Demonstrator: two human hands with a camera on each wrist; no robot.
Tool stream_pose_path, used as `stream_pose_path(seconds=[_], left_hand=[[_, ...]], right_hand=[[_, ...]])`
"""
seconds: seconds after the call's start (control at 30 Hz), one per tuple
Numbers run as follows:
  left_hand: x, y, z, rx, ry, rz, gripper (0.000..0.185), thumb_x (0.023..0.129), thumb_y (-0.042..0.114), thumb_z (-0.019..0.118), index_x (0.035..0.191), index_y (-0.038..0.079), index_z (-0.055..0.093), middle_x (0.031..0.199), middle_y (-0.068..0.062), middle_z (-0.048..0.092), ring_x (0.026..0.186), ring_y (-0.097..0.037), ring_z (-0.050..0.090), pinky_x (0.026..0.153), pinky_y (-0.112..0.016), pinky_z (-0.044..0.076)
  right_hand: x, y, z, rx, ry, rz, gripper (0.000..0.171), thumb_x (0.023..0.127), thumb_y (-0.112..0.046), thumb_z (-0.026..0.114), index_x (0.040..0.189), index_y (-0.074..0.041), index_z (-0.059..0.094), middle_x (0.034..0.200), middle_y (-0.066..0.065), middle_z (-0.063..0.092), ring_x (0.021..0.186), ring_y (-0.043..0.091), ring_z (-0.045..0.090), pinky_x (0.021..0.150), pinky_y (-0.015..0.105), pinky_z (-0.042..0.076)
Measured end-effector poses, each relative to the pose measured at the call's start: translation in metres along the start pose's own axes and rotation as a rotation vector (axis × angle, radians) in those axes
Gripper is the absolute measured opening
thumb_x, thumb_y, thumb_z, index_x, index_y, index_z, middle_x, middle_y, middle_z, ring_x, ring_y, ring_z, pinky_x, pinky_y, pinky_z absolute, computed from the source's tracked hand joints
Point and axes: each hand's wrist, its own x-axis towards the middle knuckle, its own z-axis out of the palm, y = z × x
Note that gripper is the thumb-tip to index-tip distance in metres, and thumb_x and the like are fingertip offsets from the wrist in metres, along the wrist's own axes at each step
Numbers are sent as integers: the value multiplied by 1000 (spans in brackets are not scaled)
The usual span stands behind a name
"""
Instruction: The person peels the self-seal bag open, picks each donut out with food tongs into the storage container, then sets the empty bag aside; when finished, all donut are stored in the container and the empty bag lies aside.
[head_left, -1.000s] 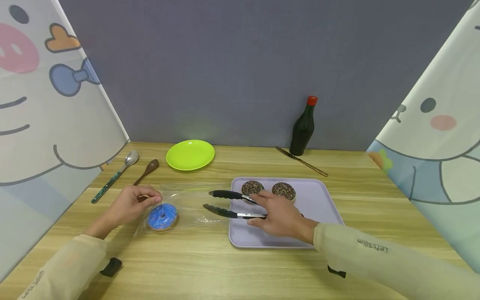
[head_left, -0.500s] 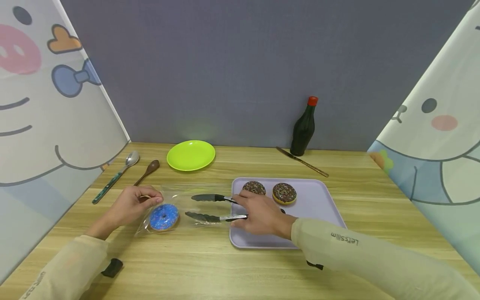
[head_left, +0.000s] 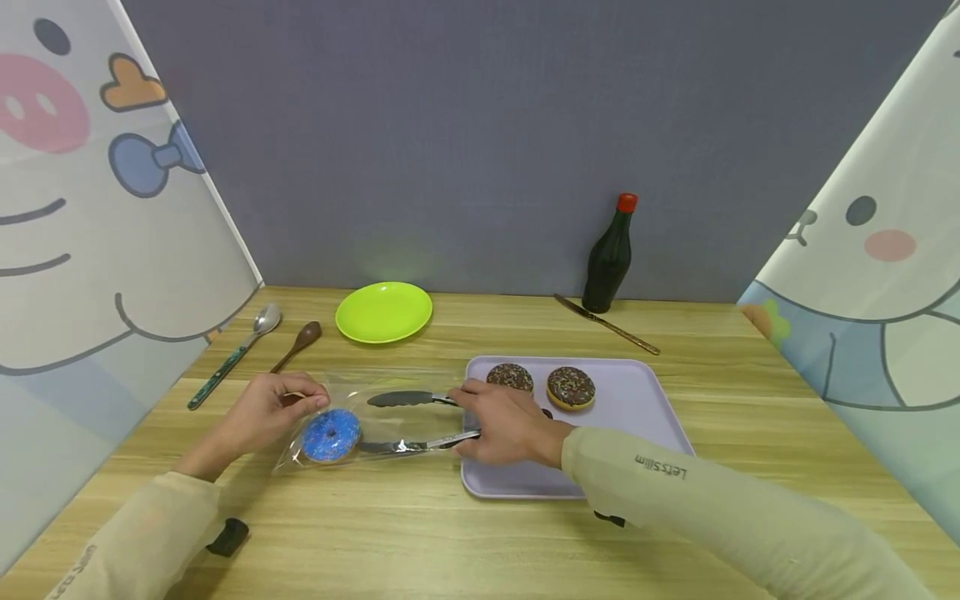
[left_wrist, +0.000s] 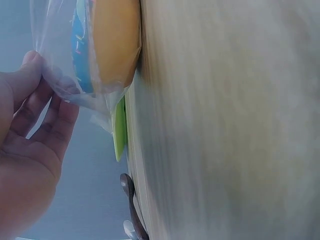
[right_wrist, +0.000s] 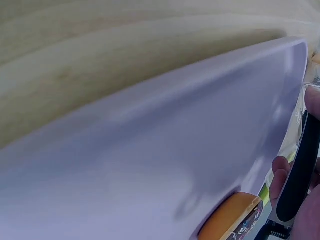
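My left hand [head_left: 273, 412] pinches the edge of a clear plastic bag [head_left: 356, 392] between thumb and fingers. In that bag lies a blue-iced donut [head_left: 331, 435]; the left wrist view shows its plain side [left_wrist: 117, 40] through the film. With my right hand [head_left: 504, 423] I grip black-and-silver tongs [head_left: 405, 399] over the tray's left edge. The tongs' arms are spread and reach left into the bag area, the nearer tip close to the donut's right side. Whether it touches is hard to tell.
Two chocolate donuts, a left one [head_left: 511, 377] and a right one [head_left: 572, 388], lie on a lilac tray [head_left: 630, 408]. Behind are a green plate [head_left: 384, 312], a dark bottle [head_left: 608, 258] and a knife [head_left: 607, 325]. A metal spoon [head_left: 234, 357] and brown spoon [head_left: 302, 340] lie left.
My right hand has moved left with the tongs, their tips going from the bag's right part to beside the blue donut. My left hand keeps pinching the bag in place.
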Motion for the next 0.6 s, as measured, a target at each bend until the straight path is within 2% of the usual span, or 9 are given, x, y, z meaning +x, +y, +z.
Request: stream_pose_path(seconds=[0.17, 0.4, 0.6], left_hand=[[1, 0, 0, 4, -2, 9, 11, 82, -8, 68, 79, 2, 71, 78, 5, 66, 72, -5, 60, 59, -21, 51], [1, 3, 1, 0, -4, 31, 12, 82, -9, 68, 79, 1, 71, 77, 3, 66, 69, -6, 58, 58, -20, 50], [0, 1, 1, 12, 0, 27, 13, 82, -9, 68, 79, 3, 72, 77, 4, 66, 71, -6, 59, 59, -21, 51]], right_hand=[[5, -1, 0, 1, -15, -18, 74, 80, -54, 68, 139, -13, 48, 127, -3, 51, 101, 14, 57, 72, 31, 50], [8, -2, 2, 17, -30, -52, 79, 78, -57, 69, 140, -13, 46, 120, -5, 52, 87, 8, 52, 64, 24, 46], [9, -6, 4, 14, -35, -68, 81, 79, -57, 68, 141, -12, 44, 127, -2, 51, 100, 12, 55, 71, 27, 48]])
